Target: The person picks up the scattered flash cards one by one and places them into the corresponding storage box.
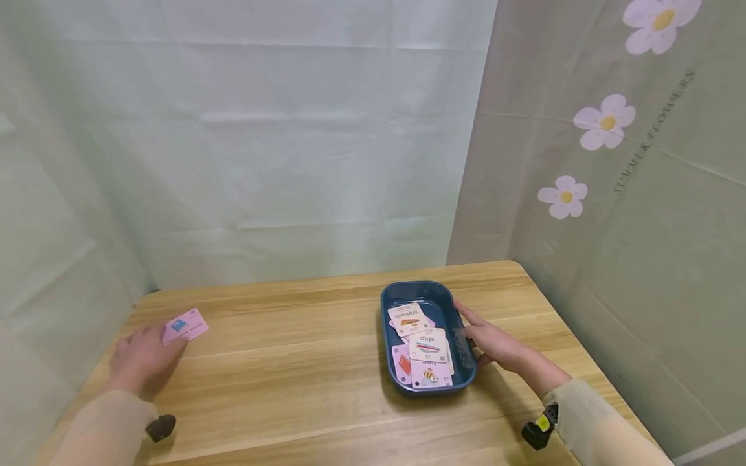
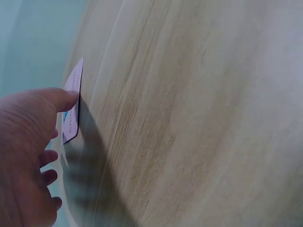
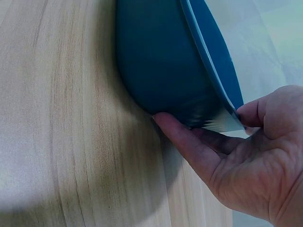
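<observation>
At the table's left end my left hand (image 1: 142, 357) pinches a pink picture card (image 1: 195, 323) by its edge. The thumb (image 2: 66, 98) lies across the card's printed face in the left wrist view, and other fingers curl below. Over on the right, my right hand (image 1: 497, 344) grips the side of a dark blue rectangular tray (image 1: 450, 320). One finger hooks its rim while others bear on the outer wall in the right wrist view. Several cards overlap inside, among them a lifeboat card (image 1: 402, 312), a ship card (image 1: 428, 338) and a bee card (image 1: 416, 378).
A wood-grain table (image 1: 291, 362) spans the area between both hands. Pale curtains (image 1: 291, 142) hang behind and on both sides, with printed flowers (image 1: 606, 122) on the right one. Dark wrist devices (image 1: 537, 435) sit by both cuffs.
</observation>
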The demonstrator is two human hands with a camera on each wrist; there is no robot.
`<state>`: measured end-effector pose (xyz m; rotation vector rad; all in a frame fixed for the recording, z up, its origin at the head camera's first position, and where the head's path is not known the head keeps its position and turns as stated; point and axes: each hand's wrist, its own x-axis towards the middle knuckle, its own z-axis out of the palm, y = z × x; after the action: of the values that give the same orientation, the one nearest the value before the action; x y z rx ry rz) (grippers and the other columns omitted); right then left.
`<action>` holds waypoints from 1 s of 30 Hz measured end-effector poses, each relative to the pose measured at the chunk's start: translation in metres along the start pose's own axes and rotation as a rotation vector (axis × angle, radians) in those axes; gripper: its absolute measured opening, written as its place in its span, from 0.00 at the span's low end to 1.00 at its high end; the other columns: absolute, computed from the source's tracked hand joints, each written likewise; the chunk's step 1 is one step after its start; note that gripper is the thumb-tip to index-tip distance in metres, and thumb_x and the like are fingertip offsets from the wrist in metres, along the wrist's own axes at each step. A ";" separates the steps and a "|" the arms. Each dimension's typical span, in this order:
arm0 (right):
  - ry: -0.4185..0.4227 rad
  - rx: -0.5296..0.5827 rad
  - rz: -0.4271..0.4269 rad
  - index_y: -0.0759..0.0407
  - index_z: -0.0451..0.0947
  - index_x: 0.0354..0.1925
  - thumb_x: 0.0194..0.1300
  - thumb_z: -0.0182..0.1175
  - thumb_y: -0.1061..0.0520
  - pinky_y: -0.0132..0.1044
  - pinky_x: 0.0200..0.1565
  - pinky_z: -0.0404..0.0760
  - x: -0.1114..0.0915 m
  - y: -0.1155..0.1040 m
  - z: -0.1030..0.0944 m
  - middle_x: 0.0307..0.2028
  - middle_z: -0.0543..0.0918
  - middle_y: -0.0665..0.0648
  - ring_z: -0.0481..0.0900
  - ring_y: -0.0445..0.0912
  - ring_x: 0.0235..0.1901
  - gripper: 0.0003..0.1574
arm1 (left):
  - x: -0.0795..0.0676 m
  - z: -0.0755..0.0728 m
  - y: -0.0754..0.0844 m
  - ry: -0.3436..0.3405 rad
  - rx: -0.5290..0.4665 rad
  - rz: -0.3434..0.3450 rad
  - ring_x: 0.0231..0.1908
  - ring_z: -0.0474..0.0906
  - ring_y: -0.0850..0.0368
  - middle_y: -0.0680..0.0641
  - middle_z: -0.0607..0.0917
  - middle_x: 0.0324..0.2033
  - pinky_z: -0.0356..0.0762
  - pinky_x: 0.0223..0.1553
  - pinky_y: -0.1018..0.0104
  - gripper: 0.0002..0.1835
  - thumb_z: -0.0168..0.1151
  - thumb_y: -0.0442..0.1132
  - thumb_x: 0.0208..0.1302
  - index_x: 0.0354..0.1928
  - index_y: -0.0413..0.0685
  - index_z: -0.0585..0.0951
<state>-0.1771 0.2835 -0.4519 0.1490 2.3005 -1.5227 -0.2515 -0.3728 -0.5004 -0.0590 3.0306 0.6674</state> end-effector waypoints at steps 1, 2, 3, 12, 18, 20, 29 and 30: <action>-0.001 -0.001 0.000 0.38 0.41 0.83 0.77 0.44 0.58 0.56 0.39 0.85 0.000 0.000 0.000 0.80 0.43 0.68 0.67 0.66 0.63 0.44 | 0.000 0.000 -0.001 -0.004 -0.001 -0.006 0.57 0.48 0.09 0.12 0.54 0.62 0.50 0.55 0.19 0.48 0.46 0.63 0.76 0.69 0.19 0.56; -0.002 -0.001 0.000 0.38 0.41 0.83 0.77 0.44 0.58 0.56 0.39 0.85 0.000 0.000 0.000 0.80 0.43 0.67 0.67 0.66 0.63 0.44 | 0.001 0.001 -0.002 -0.008 -0.003 -0.013 0.57 0.48 0.09 0.12 0.54 0.62 0.51 0.55 0.19 0.48 0.46 0.64 0.75 0.69 0.19 0.56; -0.004 -0.003 -0.001 0.38 0.41 0.83 0.77 0.44 0.58 0.56 0.39 0.85 0.001 0.000 0.000 0.80 0.42 0.67 0.67 0.66 0.63 0.44 | 0.001 0.001 -0.004 -0.012 -0.004 -0.016 0.57 0.48 0.09 0.12 0.54 0.61 0.51 0.55 0.19 0.49 0.46 0.64 0.75 0.69 0.19 0.56; 0.002 -0.013 0.002 0.38 0.41 0.83 0.77 0.44 0.58 0.56 0.39 0.85 0.000 -0.002 0.001 0.80 0.43 0.67 0.68 0.65 0.62 0.44 | 0.009 0.006 -0.011 -0.014 0.002 -0.030 0.56 0.48 0.09 0.14 0.53 0.63 0.53 0.52 0.20 0.54 0.44 0.70 0.72 0.71 0.21 0.55; 0.002 -0.019 0.006 0.38 0.41 0.83 0.77 0.44 0.58 0.56 0.39 0.85 0.000 -0.001 0.001 0.80 0.42 0.67 0.67 0.66 0.63 0.44 | 0.011 0.004 -0.014 -0.026 -0.017 0.026 0.57 0.48 0.10 0.14 0.54 0.65 0.51 0.53 0.21 0.51 0.45 0.68 0.74 0.71 0.21 0.55; 0.002 -0.018 0.006 0.38 0.41 0.83 0.77 0.44 0.58 0.56 0.39 0.85 0.000 -0.001 0.001 0.80 0.43 0.67 0.67 0.66 0.63 0.44 | 0.013 0.004 -0.016 -0.036 -0.027 0.041 0.57 0.48 0.10 0.15 0.54 0.66 0.51 0.53 0.21 0.50 0.46 0.67 0.75 0.72 0.22 0.55; 0.000 -0.023 0.004 0.39 0.41 0.83 0.77 0.44 0.58 0.56 0.39 0.85 0.000 0.000 -0.001 0.80 0.43 0.68 0.69 0.65 0.62 0.44 | 0.014 0.005 -0.017 -0.044 -0.043 0.046 0.57 0.48 0.11 0.16 0.55 0.67 0.49 0.54 0.20 0.49 0.45 0.67 0.75 0.74 0.25 0.54; -0.001 -0.024 0.003 0.39 0.41 0.83 0.77 0.44 0.57 0.56 0.39 0.85 0.000 0.000 -0.001 0.80 0.43 0.68 0.69 0.66 0.62 0.44 | 0.014 0.005 -0.017 -0.040 -0.039 0.048 0.57 0.49 0.11 0.16 0.55 0.67 0.49 0.54 0.20 0.49 0.45 0.67 0.75 0.74 0.25 0.54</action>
<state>-0.1772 0.2840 -0.4511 0.1456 2.3162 -1.4925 -0.2646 -0.3865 -0.5124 0.0255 2.9896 0.7227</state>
